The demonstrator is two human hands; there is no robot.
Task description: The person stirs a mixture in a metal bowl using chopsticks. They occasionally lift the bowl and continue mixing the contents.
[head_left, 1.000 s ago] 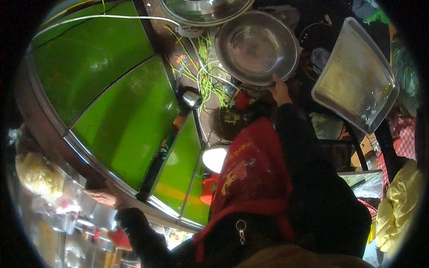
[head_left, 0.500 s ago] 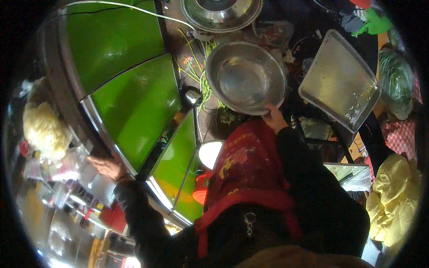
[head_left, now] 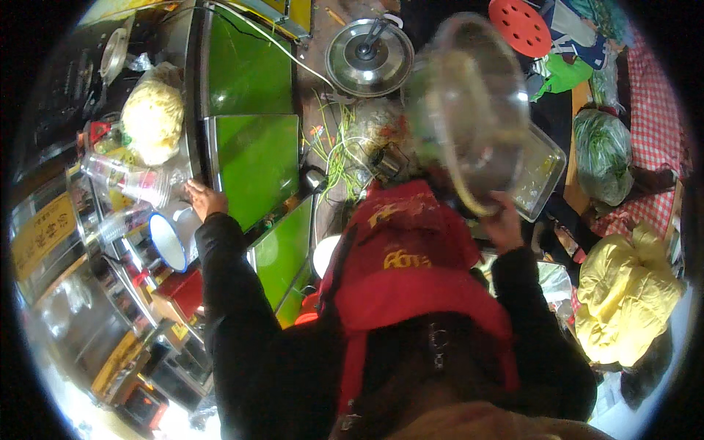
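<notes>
My right hand [head_left: 504,222] grips the rim of a large steel bowl [head_left: 473,110], held up and tilted on its side, blurred by motion. My left hand [head_left: 204,199] rests with fingers spread on the counter edge beside a green panel [head_left: 253,165], next to a white enamel cup with a blue rim [head_left: 169,240]. I wear a red apron [head_left: 411,264] over black sleeves.
A pot lid with a handle [head_left: 369,57] lies on the ground ahead, green long beans [head_left: 339,150] scattered below it. A clear rectangular tray [head_left: 539,176] sits behind the bowl. Stacked plastic cups [head_left: 121,180], a pale heap of food [head_left: 152,121], a yellow bag [head_left: 623,293], bagged greens [head_left: 603,154].
The bowl has swung up and right, tipping onto its side in my right hand. My left hand stays on the counter edge as the view shifts, bringing cups and the enamel cup into sight.
</notes>
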